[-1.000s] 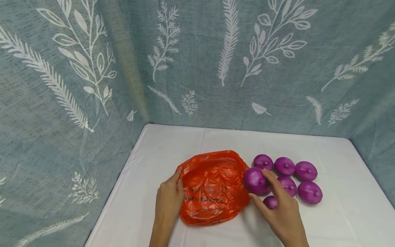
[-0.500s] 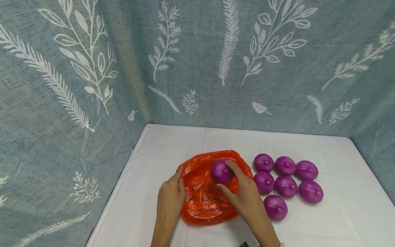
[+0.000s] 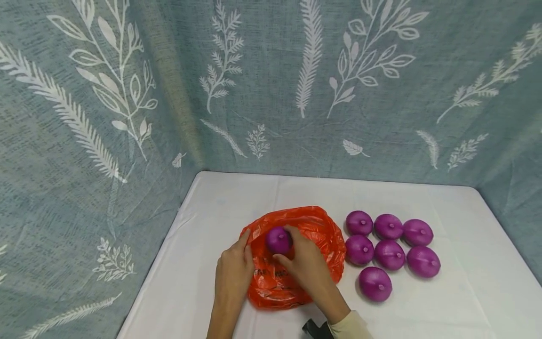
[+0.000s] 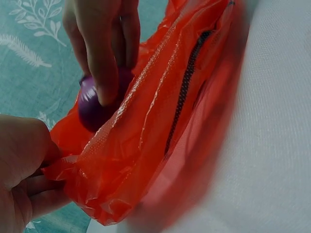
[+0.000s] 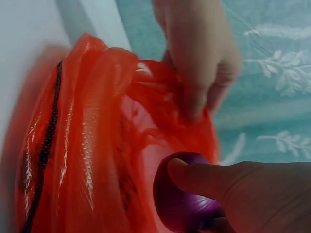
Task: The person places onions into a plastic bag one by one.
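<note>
An open red plastic bag [image 3: 313, 215] lies on the white table with its mouth spread. My left hand [image 3: 234, 273] pinches the bag's left rim, as the left wrist view also shows beside the crumpled bag edge [image 4: 104, 194]. Over the bag's mouth, my right hand [image 3: 306, 261] grips a purple onion [image 3: 278, 240] between thumb and fingers. In the right wrist view the thumb presses on the shiny onion [image 5: 184, 201], close to the bag's inner side. Bag film hides part of the onion [image 4: 90, 108] in the left wrist view.
Several more purple onions [image 3: 375, 284] sit in loose rows right of the bag. A patterned blue-green cloth [image 3: 271, 94] rises behind and at the sides of the white table [image 3: 228, 197]. A dark device [image 3: 316, 329] shows by my right sleeve.
My right hand has carried the onion leftward from beside the other onions, over the bag's rim and into its mouth area. My left hand keeps hold of the rim.
</note>
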`<state>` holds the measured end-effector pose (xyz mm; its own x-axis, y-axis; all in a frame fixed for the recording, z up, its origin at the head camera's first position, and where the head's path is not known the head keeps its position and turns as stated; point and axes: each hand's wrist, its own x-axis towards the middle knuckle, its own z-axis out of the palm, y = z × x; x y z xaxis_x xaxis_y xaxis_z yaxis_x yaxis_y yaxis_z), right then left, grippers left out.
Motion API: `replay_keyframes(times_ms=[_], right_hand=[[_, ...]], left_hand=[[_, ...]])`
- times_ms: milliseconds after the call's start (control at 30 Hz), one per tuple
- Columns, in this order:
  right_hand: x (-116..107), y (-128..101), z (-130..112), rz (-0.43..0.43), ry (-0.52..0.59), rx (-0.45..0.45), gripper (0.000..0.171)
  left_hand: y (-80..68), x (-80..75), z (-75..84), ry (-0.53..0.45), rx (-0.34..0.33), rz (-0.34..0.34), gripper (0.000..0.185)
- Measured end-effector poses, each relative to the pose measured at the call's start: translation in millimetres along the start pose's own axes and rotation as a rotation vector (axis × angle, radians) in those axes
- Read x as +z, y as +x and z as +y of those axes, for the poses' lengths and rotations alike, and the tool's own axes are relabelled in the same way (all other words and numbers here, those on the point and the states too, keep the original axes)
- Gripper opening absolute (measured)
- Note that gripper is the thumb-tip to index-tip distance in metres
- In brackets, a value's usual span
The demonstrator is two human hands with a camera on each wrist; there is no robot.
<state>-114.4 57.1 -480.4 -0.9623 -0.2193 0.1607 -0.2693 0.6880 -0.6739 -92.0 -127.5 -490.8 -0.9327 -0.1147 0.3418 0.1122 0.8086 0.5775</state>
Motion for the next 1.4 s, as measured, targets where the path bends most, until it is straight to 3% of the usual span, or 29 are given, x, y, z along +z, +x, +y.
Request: replay_keyframes(times_ms=[333, 767, 967, 1167, 1400], right_hand=[[20, 12, 0, -0.012, 0.045, 0.075, 0.071], [38, 21, 2, 0.036, 0.041, 0.038, 0.054], [46, 21, 5, 0.045, 0.021, 0.026, 0.058], [39, 19, 6, 0.039, 0.048, 0.008, 0.069], [14, 12, 10, 0.022, 0.075, 0.008, 0.075]], left_hand=[[0.0, 1.1, 3.4, 0.005, -0.011, -0.018, 0.039], [-0.6, 7.1, 4.9, 0.018, -0.01, -0.002, 0.038], [-0.5, 8.9, 5.9, 0.009, -0.002, -0.004, 0.039], [1.1, 10.2, 6.8, 0.013, 0.002, 0.01, 0.038], [4.6, 9.6, 7.9, 0.01, 0.005, 0.017, 0.039]])
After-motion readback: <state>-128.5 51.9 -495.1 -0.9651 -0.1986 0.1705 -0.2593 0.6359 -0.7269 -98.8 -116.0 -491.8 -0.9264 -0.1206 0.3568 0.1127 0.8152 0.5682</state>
